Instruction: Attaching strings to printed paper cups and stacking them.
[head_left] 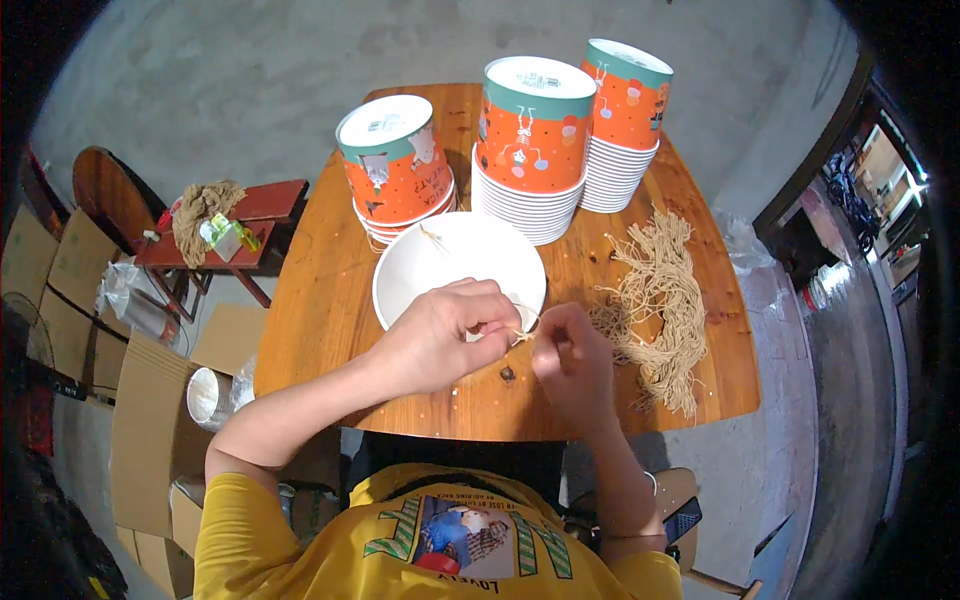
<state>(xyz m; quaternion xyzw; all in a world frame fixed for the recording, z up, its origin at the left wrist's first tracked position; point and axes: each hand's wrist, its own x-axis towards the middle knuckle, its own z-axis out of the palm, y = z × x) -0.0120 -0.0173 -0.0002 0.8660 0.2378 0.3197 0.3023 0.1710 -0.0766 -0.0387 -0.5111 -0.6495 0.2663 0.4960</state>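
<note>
We pinch a tan string between left hand and right hand at the white paper bucket rim (threading it, seemingly); next needs steady pulling.

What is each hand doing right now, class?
Left hand: closed, gripping the white paper bucket at its rim.
Right hand: closed, pinching a tan string.
</note>
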